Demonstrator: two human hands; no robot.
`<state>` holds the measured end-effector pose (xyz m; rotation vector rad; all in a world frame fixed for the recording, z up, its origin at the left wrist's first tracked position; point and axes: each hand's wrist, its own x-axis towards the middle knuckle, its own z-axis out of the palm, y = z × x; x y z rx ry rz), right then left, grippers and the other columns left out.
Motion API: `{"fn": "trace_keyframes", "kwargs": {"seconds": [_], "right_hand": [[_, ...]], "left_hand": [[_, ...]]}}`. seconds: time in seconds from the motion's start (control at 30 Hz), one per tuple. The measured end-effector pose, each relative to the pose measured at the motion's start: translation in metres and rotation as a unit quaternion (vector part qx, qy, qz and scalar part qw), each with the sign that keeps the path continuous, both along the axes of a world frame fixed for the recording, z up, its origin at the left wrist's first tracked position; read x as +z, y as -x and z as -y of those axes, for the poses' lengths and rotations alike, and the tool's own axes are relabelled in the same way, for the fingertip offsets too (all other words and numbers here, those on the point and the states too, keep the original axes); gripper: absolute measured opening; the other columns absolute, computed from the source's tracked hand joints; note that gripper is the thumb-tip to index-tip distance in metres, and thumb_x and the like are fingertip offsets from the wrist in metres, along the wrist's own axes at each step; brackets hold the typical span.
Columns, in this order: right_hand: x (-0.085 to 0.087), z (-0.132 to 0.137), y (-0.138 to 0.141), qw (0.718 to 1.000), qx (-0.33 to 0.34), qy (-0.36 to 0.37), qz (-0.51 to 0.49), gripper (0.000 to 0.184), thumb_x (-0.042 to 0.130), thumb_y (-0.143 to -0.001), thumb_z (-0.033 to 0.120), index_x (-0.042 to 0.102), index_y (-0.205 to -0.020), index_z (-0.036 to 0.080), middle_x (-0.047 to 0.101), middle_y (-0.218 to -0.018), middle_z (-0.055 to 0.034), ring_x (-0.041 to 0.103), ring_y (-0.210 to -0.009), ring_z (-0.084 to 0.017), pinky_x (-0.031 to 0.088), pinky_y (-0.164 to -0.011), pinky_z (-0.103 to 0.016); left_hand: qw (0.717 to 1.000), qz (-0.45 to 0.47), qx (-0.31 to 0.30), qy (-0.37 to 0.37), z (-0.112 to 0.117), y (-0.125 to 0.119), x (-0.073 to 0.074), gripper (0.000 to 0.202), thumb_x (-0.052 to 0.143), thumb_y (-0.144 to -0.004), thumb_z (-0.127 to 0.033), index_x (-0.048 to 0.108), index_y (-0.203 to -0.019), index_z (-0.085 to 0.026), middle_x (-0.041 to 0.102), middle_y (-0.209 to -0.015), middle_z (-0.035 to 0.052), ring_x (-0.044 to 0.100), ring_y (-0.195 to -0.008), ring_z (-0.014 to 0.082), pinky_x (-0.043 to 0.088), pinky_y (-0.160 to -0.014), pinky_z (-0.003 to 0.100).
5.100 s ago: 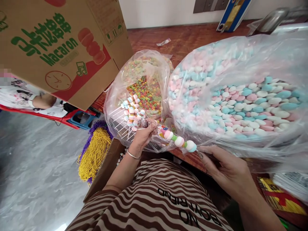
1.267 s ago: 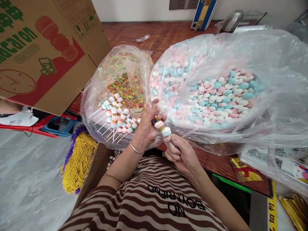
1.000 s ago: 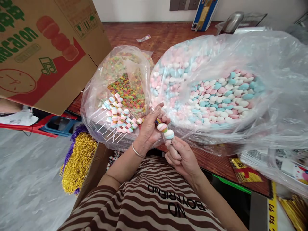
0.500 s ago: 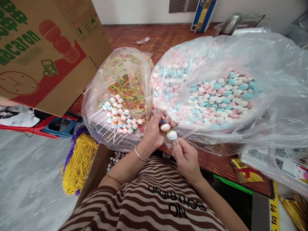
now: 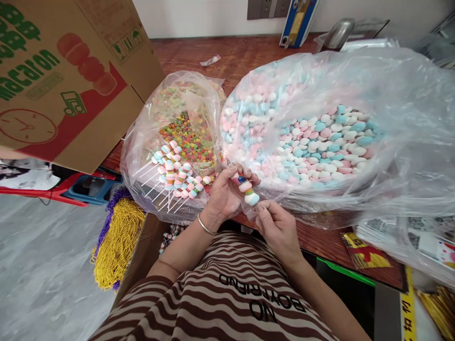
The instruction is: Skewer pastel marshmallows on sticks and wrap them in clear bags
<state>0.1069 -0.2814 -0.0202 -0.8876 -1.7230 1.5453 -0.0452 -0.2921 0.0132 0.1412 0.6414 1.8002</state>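
A candy skewer (image 5: 251,198) of pink, white and blue marshmallow pieces, with a green-orange band between them, lies across the fingers of my left hand (image 5: 224,193). A small blue, red and orange printed patch shows at its upper end, and clear film seems to surround it. My left fingers curl round that upper part. My right hand (image 5: 279,232) is closed in a pinch at the lower end; what is between the fingertips is mostly hidden. Left of my hands, several finished skewers (image 5: 177,175) with white sticks rest on a plastic bag (image 5: 137,142) of small colourful gummy rings (image 5: 188,135).
A large clear bag (image 5: 401,99) of pastel marshmallows (image 5: 323,142) covers the right of the wooden table (image 5: 185,52). A cardboard box (image 5: 81,71) stands at left. Yellow bead strings (image 5: 121,241) hang below it. Gold twist ties (image 5: 366,251) lie at the right front edge.
The candy skewer has shifted slightly up and left into my left hand, showing more of the printed patch. My right fingertips sit a little farther from the lowest marshmallow.
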Motion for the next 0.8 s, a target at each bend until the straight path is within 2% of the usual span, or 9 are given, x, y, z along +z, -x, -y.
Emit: {"fn": "trace_keyframes", "kwargs": {"seconds": [0.1, 0.2, 0.27, 0.33, 0.43, 0.53, 0.63, 0.73, 0.8], "right_hand": [[0.008, 0.001, 0.004, 0.943, 0.071, 0.299, -0.126, 0.033, 0.06, -0.095, 0.049, 0.057, -0.079, 0.02, 0.033, -0.045, 0.0123, 0.02, -0.033, -0.005, 0.018, -0.037, -0.021], [0.009, 0.003, 0.007, 0.927, 0.098, 0.332, -0.147, 0.031, 0.057, -0.096, 0.048, 0.056, -0.081, 0.021, 0.026, -0.043, 0.0148, 0.014, -0.031, -0.004, 0.019, -0.036, -0.021], [0.004, 0.003, 0.008, 0.978, 0.046, 0.184, -0.089, 0.03, 0.053, -0.099, 0.045, 0.057, -0.081, 0.021, 0.035, -0.046, 0.0115, 0.025, -0.034, -0.007, 0.025, -0.039, -0.022], [-0.005, 0.001, 0.008, 0.995, -0.051, -0.083, 0.013, 0.026, 0.054, -0.099, 0.039, 0.062, -0.084, 0.02, 0.053, -0.055, 0.0047, 0.042, -0.044, -0.01, 0.033, -0.047, -0.024], [-0.02, -0.003, 0.008, 0.879, -0.143, -0.436, 0.132, 0.013, 0.058, -0.097, 0.025, 0.067, -0.097, 0.016, 0.07, -0.072, -0.0038, 0.054, -0.055, -0.014, 0.037, -0.057, -0.028], [-0.026, -0.005, 0.009, 0.812, -0.152, -0.542, 0.157, 0.011, 0.06, -0.096, 0.02, 0.066, -0.104, 0.014, 0.072, -0.074, -0.0053, 0.057, -0.056, -0.014, 0.038, -0.059, -0.028], [-0.022, -0.004, 0.011, 0.882, -0.129, -0.429, 0.144, 0.013, 0.056, -0.098, 0.027, 0.064, -0.099, 0.017, 0.07, -0.074, -0.0039, 0.056, -0.056, -0.013, 0.038, -0.057, -0.027], [-0.013, -0.004, 0.015, 0.989, -0.089, -0.113, 0.04, 0.021, 0.054, -0.099, 0.04, 0.057, -0.089, 0.022, 0.054, -0.06, 0.0044, 0.044, -0.047, -0.01, 0.035, -0.049, -0.025], [-0.007, -0.005, 0.019, 0.99, -0.056, 0.105, -0.07, 0.028, 0.06, -0.095, 0.048, 0.051, -0.083, 0.024, 0.038, -0.053, 0.01, 0.03, -0.041, -0.008, 0.027, -0.042, -0.022]], "left_hand": [[0.999, 0.001, -0.03, -0.02, 0.001, 0.001, -0.002, 0.019, 0.065, -0.084, -0.029, 0.056, -0.07, -0.019, 0.056, -0.073, 0.0008, 0.062, -0.076, 0.0162, 0.053, -0.085, 0.035], [0.999, 0.002, -0.042, -0.03, 0.0, -0.001, -0.005, 0.02, 0.065, -0.082, -0.03, 0.055, -0.07, -0.019, 0.055, -0.072, 0.0006, 0.061, -0.076, 0.0158, 0.053, -0.083, 0.034], [0.999, 0.004, -0.041, -0.017, -0.001, -0.005, -0.006, 0.018, 0.066, -0.083, -0.03, 0.057, -0.073, -0.019, 0.056, -0.073, 0.0007, 0.062, -0.076, 0.0157, 0.054, -0.083, 0.034], [1.0, 0.006, -0.029, 0.007, -0.002, -0.009, -0.008, 0.018, 0.068, -0.083, -0.03, 0.058, -0.074, -0.019, 0.057, -0.073, 0.0005, 0.062, -0.075, 0.015, 0.054, -0.083, 0.033], [0.999, 0.015, 0.0, 0.045, -0.003, -0.015, -0.009, 0.02, 0.071, -0.084, -0.031, 0.06, -0.075, -0.017, 0.06, -0.072, 0.0002, 0.063, -0.073, 0.0134, 0.054, -0.081, 0.031], [0.996, 0.019, 0.015, 0.085, -0.003, -0.019, -0.008, 0.023, 0.072, -0.085, -0.035, 0.061, -0.077, -0.017, 0.064, -0.076, 0.0011, 0.065, -0.073, 0.0137, 0.054, -0.081, 0.031], [0.995, 0.016, 0.023, 0.091, -0.002, -0.022, -0.009, 0.023, 0.073, -0.085, -0.037, 0.061, -0.081, -0.017, 0.065, -0.079, 0.0008, 0.068, -0.077, 0.0148, 0.054, -0.083, 0.031], [0.998, 0.005, 0.012, 0.062, 0.0, -0.025, -0.015, 0.023, 0.075, -0.083, -0.037, 0.063, -0.083, -0.017, 0.066, -0.081, 0.001, 0.071, -0.086, 0.0169, 0.054, -0.086, 0.03], [0.999, -0.006, -0.004, 0.05, 0.0, -0.026, -0.019, 0.025, 0.077, -0.08, -0.038, 0.064, -0.084, -0.017, 0.068, -0.082, 0.0024, 0.071, -0.093, 0.0199, 0.055, -0.088, 0.031]]}}
